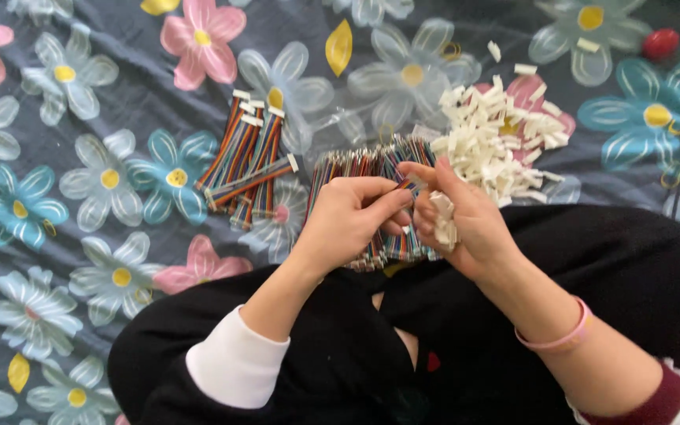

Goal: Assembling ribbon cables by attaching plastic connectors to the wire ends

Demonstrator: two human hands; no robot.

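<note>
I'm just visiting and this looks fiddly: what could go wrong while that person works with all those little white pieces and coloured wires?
The right hand cups several small white connectors while pinching wires, so some could slip out onto the lap. The loose wire bunch lies right beside the white connector pile on the soft flowered cloth, so pieces might mix or get lost in folds. The left hand works close over the bunch and may tangle it.

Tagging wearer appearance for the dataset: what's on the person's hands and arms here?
Both hands bare, no gloves. Left hand: white cuff under a black sleeve, pushed up the forearm. Right hand: thin pink bracelet at the wrist, dark red cuff with white edge. No rings visible.
</note>
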